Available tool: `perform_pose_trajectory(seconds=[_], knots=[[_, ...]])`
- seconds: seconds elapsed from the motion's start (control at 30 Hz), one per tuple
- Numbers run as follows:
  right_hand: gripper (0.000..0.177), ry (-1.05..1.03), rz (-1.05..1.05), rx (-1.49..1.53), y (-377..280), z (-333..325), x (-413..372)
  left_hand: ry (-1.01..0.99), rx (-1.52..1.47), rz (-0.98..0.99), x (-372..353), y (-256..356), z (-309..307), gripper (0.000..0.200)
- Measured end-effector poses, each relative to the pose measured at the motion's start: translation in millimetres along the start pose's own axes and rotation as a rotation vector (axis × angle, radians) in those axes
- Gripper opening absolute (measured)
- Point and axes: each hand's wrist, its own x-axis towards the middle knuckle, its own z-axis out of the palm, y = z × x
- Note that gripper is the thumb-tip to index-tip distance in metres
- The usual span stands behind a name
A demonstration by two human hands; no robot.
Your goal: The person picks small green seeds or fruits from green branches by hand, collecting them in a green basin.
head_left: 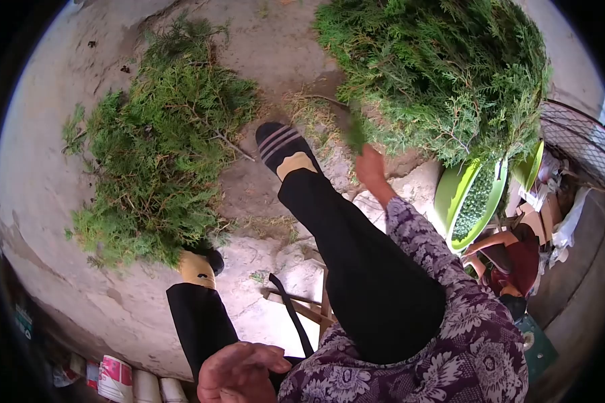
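Note:
My right hand [372, 169] is closed round the lower end of a small green conifer sprig [356, 129], which is blurred and points upward. It is beside the large pile of leafy conifer branches [444, 67] at the upper right. My left hand [240, 371] is low in the view, near my left thigh, with loosely curled fingers apart from the thumb and nothing visible in it. A second heap of conifer branches [161, 148] lies on the ground at the left, covering part of my left foot. My right shoe [286, 144] rests between the two piles.
A bright green tub [448, 195] holding many small green round pieces stands at the right. Another person in a dark red top [519, 258] is beside it. A wire mesh rack [578, 134] is behind, and several white containers [144, 386] stand at the lower left.

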Motion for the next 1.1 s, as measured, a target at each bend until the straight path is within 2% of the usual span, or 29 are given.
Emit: perform_pose_trajectory(seconds=[0.07,0.13,0.17,0.23,0.27,0.3,0.37,0.43,0.47,0.53,0.6,0.67,0.7,0.77,0.87,0.97,1.0,1.07,1.1], knots=[[0.011,-0.068,-0.042,0.018,-54,3,3,0.004,0.005,-0.006,-1,-2,2,0.053],[0.011,-0.068,-0.293,0.038,-93,1,16,0.006,0.016,-0.001,-1,-3,3,0.053],[0.011,-0.061,-0.296,0.048,-110,-3,19,0.002,0.03,-0.01,0,-3,3,0.052],[0.014,0.007,-0.711,0.204,-139,-15,26,-0.001,0.042,-0.004,1,-3,3,0.051],[0.018,0.016,-0.768,0.218,-149,-25,26,-0.005,0.025,-0.012,1,-3,2,0.051],[0.018,0.019,-0.786,0.225,-151,-27,30,-0.005,0.008,-0.018,1,-2,2,0.05],[0.017,0.094,-0.682,0.174,-144,-31,40,0.004,0.007,0.019,2,-3,1,0.049],[0.016,0.197,-0.546,0.206,-123,-27,61,0.087,0.049,0.104,3,-11,-3,0.049],[0.016,0.2,-0.562,0.217,-120,-29,68,0.139,0.046,0.132,4,-12,1,0.049],[0.015,0.205,-0.359,0.07,-120,-33,78,0.117,0.037,0.126,6,-10,0,0.048],[0.016,0.142,-0.419,0.047,-137,-24,79,0.012,-0.035,0.006,3,4,2,0.046],[0.017,-0.01,-0.548,0.026,-162,-15,78,0.025,-0.052,0.001,4,5,3,0.045],[0.017,-0.013,-0.562,0.036,-175,-10,78,0.032,-0.07,-0.02,4,6,2,0.044],[0.017,-0.1,-0.789,0.175,-210,-11,73,0.03,-0.048,0.003,4,5,-1,0.042],[0.017,0.02,-0.79,0.195,-254,-29,88,0.059,-0.059,-0.048,4,6,-3,0.043],[0.02,0.234,-0.75,0.188,-288,-49,123,0.074,-0.051,-0.018,4,5,-9,0.042],[0.02,0.228,-0.759,0.194,-298,-50,133,0.077,-0.061,-0.014,4,6,-10,0.041],[0.021,0.36,-0.617,0.119,-315,-48,146,0.086,-0.054,-0.007,4,6,-13,0.041],[0.021,0.356,-0.621,0.121,-320,-39,148,0.083,-0.048,-0.005,4,6,-14,0.04]])
